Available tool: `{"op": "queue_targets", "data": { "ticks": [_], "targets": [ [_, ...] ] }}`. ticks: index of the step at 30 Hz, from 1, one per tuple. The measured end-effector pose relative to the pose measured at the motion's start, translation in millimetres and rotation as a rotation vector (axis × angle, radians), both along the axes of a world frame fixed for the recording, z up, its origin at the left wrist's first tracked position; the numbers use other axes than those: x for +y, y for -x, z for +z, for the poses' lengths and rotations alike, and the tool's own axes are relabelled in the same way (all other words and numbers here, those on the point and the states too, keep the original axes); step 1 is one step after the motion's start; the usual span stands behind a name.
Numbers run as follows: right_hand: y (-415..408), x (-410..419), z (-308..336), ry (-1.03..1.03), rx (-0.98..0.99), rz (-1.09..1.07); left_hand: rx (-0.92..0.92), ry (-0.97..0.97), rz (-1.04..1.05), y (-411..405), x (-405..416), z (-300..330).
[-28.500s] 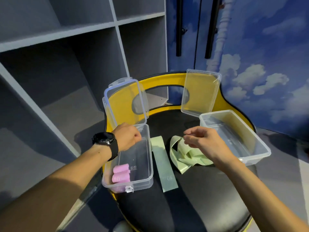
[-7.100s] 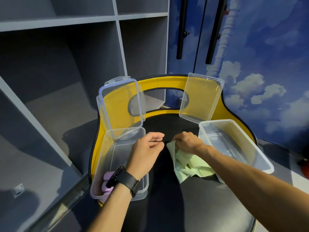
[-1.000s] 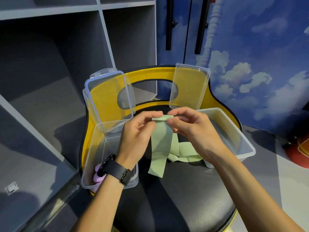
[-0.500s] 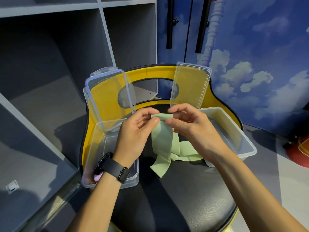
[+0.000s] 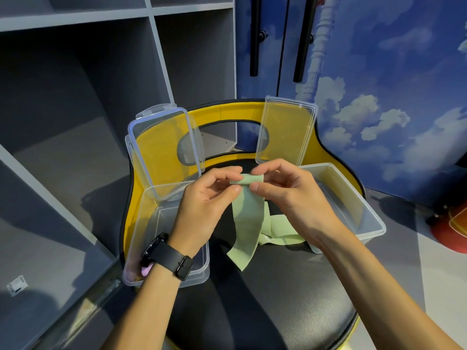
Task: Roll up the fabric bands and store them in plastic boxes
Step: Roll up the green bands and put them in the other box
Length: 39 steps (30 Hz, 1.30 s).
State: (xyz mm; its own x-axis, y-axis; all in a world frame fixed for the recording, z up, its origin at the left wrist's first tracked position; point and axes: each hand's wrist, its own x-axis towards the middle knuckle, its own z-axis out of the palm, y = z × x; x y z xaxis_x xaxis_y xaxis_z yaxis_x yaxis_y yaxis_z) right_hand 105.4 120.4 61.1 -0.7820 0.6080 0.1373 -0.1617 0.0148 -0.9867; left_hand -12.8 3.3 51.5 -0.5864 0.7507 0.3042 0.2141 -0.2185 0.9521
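**Over the black stool seat, a green band starts to curl**

Head view: above the black padded stool seat (image 5: pixel 278 286) with its yellow backrest, the left hand (image 5: pixel 202 205) and right hand (image 5: pixel 290 198) are drawn close together, each pinching one end of the top edge of a pale green fabric band (image 5: pixel 246 218). That edge, flat between the fingers a second ago, now shows a small tight roll, so the rolling step has begun and most of the strip is yet to be wound. The band's free length hangs down and its tail touches the seat. More pale green fabric (image 5: pixel 280 231) lies loose behind it, against the clear rectangular plastic box on the right (image 5: pixel 353 205), which looks empty with its lid propped open. On the left, a second clear plastic box (image 5: pixel 141 223) holds something pink under the watch-wearing wrist, mostly hidden.
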Motion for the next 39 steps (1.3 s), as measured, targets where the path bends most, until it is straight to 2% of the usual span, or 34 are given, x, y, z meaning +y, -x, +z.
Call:
{"op": "queue_targets", "data": {
  "ticks": [3, 10, 16, 24, 31, 37, 39],
  "targets": [
    [0.5, -1.2, 0.6, -0.014, 0.018, -0.031, -0.076, 0.013, -0.053, 1.1, -2.0, 0.8],
    [2.7, -4.0, 1.1, 0.006, 0.019, -0.045, -0.096, 0.023, 0.052, 1.5, 0.5, 2.6],
    [0.2, -2.0, 3.0, 0.104, -0.118, 0.013, -0.064, -0.005, 0.06, 4.2, 0.2, 1.2],
    [-2.0, 0.8, 3.5, 0.096, -0.071, -0.005, -0.115, 0.025, -0.035, 2.7, -2.3, 2.3],
    [-1.5, -0.5, 5.4, 0.043, -0.022, -0.031, -0.124, 0.06, 0.029, -0.1, -0.7, 2.4],
    [-5.4, 3.4, 4.4, 0.14, -0.184, 0.068, -0.083, 0.005, 0.018, 1.5, -2.8, 0.7],
    [-5.8, 3.7, 3.8, 0.146, -0.184, 0.074, -0.088, 0.006, 0.008, 0.5, -2.2, -0.9]
  ]
}}
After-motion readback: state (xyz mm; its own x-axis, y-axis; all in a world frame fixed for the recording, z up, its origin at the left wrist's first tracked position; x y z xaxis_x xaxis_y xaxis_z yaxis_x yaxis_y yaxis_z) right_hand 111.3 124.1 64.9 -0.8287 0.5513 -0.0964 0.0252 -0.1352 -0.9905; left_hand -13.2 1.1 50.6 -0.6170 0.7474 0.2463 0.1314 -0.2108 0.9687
